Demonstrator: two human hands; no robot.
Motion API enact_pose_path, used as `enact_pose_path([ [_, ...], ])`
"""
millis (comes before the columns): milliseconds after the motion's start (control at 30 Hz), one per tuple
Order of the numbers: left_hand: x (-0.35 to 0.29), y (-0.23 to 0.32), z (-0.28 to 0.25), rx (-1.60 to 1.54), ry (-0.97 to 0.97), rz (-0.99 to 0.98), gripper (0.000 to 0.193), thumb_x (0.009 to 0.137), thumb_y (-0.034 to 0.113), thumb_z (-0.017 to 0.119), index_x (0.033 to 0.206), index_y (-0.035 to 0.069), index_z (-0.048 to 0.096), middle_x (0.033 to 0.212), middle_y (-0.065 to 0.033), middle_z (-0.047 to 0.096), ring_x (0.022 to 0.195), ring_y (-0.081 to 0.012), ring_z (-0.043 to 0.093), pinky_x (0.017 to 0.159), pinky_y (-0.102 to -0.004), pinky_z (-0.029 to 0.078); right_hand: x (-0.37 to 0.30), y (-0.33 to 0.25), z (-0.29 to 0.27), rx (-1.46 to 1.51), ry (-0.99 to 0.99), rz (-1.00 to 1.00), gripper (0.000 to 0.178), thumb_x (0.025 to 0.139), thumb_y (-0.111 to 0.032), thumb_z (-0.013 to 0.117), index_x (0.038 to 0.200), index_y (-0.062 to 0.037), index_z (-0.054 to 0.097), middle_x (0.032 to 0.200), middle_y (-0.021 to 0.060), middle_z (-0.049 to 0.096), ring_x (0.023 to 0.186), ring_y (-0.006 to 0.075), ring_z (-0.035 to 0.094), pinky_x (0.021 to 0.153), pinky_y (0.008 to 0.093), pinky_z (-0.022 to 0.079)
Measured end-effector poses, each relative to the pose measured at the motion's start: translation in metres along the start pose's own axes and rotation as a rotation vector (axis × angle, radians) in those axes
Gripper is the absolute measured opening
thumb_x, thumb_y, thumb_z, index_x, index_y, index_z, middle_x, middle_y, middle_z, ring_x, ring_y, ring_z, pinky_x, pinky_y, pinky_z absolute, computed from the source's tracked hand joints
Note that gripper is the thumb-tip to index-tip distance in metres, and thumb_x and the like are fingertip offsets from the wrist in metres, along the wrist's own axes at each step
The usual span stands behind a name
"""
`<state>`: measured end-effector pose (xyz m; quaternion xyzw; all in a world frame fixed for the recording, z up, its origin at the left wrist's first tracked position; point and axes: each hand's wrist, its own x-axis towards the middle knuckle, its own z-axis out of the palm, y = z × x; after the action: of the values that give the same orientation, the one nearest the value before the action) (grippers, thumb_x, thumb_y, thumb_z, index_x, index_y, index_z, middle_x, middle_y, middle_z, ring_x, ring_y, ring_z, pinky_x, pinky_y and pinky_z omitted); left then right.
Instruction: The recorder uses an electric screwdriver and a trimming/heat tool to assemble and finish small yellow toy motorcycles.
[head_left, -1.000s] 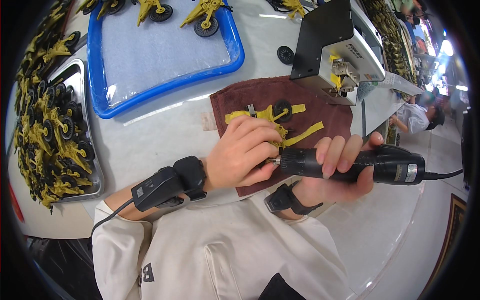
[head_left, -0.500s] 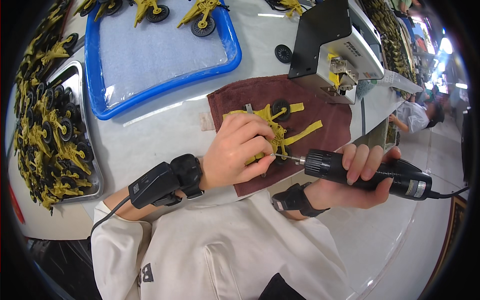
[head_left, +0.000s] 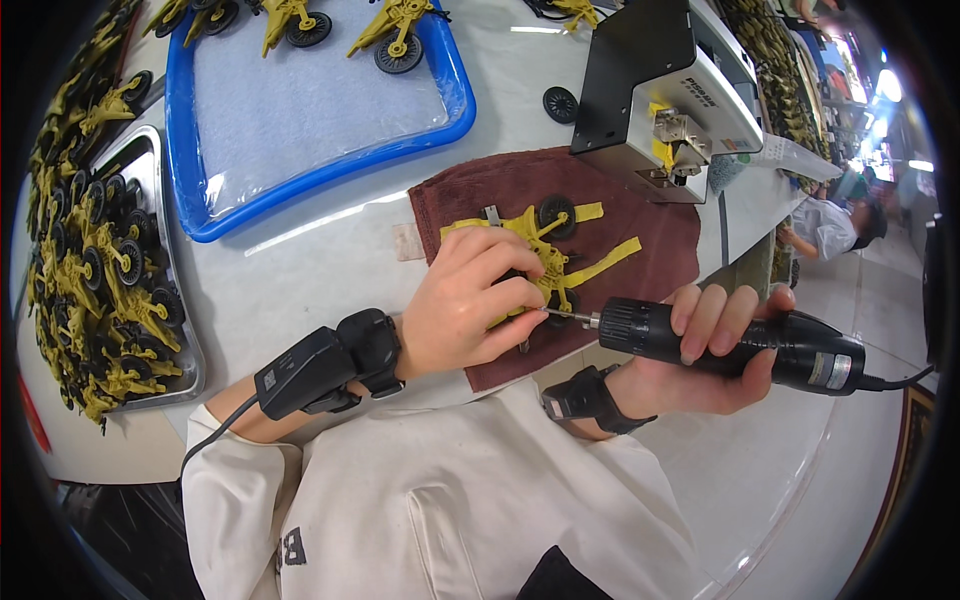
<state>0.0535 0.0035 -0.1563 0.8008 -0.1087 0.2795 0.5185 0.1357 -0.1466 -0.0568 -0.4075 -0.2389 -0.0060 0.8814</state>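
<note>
My left hand pins the yellow toy vehicle on the maroon cloth, steadying it, while my right hand wraps its grip around the electric screwdriver.

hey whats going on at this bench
A person is working on a yellow toy vehicle with black wheels, lying on a dark red cloth. The left hand pins the toy down while the right hand grips a black electric screwdriver, its bit at the toy. More such toys fill a metal tray on the left.
</note>
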Motion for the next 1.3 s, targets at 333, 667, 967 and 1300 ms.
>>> enact_pose_path([
  [333,-0.0017,0.0016,0.0016,0.04,-0.05,0.051,0.022,0.065,0.008,0.073,0.085,0.009,0.063,0.098,-0.0049,0.057,0.098,-0.0274,0.051,0.08,-0.04,0.038,-0.0023,-0.0041,-0.0001,-0.103,-0.007,-0.021,0.05,0.084,-0.029,0.054,0.124,-0.0055,0.034,0.063,0.0051,0.045,0.043,0.0145,0.041,0.044,0.0291,0.037],
  [667,0.0006,0.0023,-0.0005,0.073,-0.045,0.034,0.021,0.067,0.011,0.072,0.086,0.012,0.063,0.097,-0.0044,0.056,0.099,-0.0269,0.05,0.081,-0.0404,0.038,-0.007,-0.0015,0.0041,-0.117,0.078,-0.114,0.05,0.084,-0.031,0.053,0.121,-0.005,0.033,0.062,0.0039,0.044,0.041,0.0134,0.039,0.042,0.0281,0.036],
  [967,-0.0001,0.0009,-0.0003,0.084,-0.046,0.04,0.021,0.067,0.012,0.072,0.086,0.011,0.064,0.097,-0.0044,0.056,0.099,-0.0269,0.05,0.08,-0.0401,0.038,-0.0059,-0.0045,0.0008,-0.091,0.034,-0.093,0.048,0.083,-0.03,0.055,0.119,-0.0044,0.035,0.063,0.0039,0.044,0.041,0.0133,0.039,0.043,0.0287,0.037],
  [1300,-0.002,0.0011,-0.002,0.096,-0.035,0.036,0.021,0.068,0.013,0.071,0.088,0.014,0.065,0.097,-0.0021,0.057,0.099,-0.0241,0.05,0.085,-0.0408,0.034,-0.0054,-0.0027,0.002,-0.078,0.057,-0.113,0.048,0.083,-0.028,0.055,0.118,-0.0038,0.036,0.063,0.0036,0.044,0.041,0.013,0.039,0.043,0.0278,0.036],
])
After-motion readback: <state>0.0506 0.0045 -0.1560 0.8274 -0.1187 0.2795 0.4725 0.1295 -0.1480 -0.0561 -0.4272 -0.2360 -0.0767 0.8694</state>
